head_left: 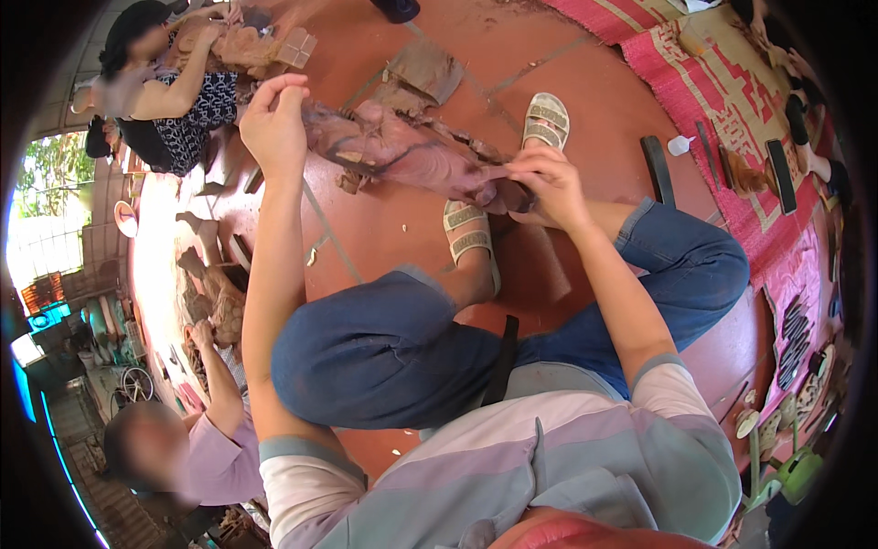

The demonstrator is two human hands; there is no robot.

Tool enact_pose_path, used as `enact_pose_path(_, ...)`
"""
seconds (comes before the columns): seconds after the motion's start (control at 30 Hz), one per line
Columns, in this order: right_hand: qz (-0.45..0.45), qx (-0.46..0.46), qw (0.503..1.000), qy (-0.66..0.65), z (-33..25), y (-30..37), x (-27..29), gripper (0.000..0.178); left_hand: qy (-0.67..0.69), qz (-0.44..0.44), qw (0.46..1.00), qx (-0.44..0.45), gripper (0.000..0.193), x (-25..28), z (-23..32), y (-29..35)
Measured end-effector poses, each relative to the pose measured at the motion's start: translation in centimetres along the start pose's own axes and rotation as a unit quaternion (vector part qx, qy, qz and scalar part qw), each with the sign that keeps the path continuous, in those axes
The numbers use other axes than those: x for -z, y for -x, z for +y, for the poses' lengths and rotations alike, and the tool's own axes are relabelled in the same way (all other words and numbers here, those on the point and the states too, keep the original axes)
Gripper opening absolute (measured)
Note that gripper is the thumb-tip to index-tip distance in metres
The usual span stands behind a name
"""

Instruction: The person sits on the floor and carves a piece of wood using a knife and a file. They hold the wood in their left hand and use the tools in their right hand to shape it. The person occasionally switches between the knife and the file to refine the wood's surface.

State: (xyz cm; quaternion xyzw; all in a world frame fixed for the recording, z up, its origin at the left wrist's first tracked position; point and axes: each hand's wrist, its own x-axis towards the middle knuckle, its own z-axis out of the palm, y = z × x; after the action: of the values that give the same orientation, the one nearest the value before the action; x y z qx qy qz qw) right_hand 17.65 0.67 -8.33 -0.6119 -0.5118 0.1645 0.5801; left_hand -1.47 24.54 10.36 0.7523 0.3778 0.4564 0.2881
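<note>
A reddish-brown carved wooden piece (pixel 393 151), with flowing grooves and a dark streak, lies slantwise in front of my sandalled feet. My left hand (pixel 274 123) is raised at its left end, fingers curled and pressed together; whatever they may hold is hidden. At the carving's right end is my right hand (pixel 551 188), with thumb and fingers pinched close against the wood. Something thin and pale seems to lie at those fingertips, too small to name.
A flat brown wood block (pixel 423 73) sits beyond the carving. Dark bars (pixel 657 172) lie to the right, near a red patterned mat (pixel 722 101). One person (pixel 165 96) works on another carving at upper left; a second person (pixel 215 457) in a purple shirt sits at lower left.
</note>
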Motion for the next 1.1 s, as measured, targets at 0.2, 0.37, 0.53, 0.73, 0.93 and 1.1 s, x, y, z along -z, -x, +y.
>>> enact_pose_path(0.2, -0.055, 0.049, 0.994, 0.079, 0.0, -0.7, 0.4, 0.012, -0.016, -0.006, 1.0, 0.026, 0.013, 0.0, 0.7, 0.2)
enact_pose_path(0.37, -0.007, 0.007, 0.999, 0.037, -0.8, -0.4, -0.1, 0.006, -0.001, 0.002, 1.0, -0.012, 0.011, 0.3, -1.2, 0.0)
enact_pose_path(0.53, -0.052, 0.008, 0.998, 0.038, -1.1, -0.4, -0.3, 0.009, -0.067, 0.025, 0.997, -0.028, 0.012, 0.0, -0.4, -0.1)
enact_pose_path(0.73, -0.053, -0.02, 0.998, -0.036, -2.9, -1.2, -1.6, 0.013, -0.089, 0.06, 0.993, -0.047, 0.011, 0.0, -0.3, 0.4)
enact_pose_path(0.93, -0.059, -0.016, 0.998, 0.035, 1.7, 0.4, 0.1, 0.011, -0.081, 0.091, 0.991, -0.053, 0.012, 0.4, 1.2, 0.7)
enact_pose_path(1.1, -0.055, -0.033, 0.994, -0.083, -2.0, -0.7, -2.5, 0.009, -0.04, 0.106, 0.993, -0.033, 0.011, 0.2, 1.0, 1.2)
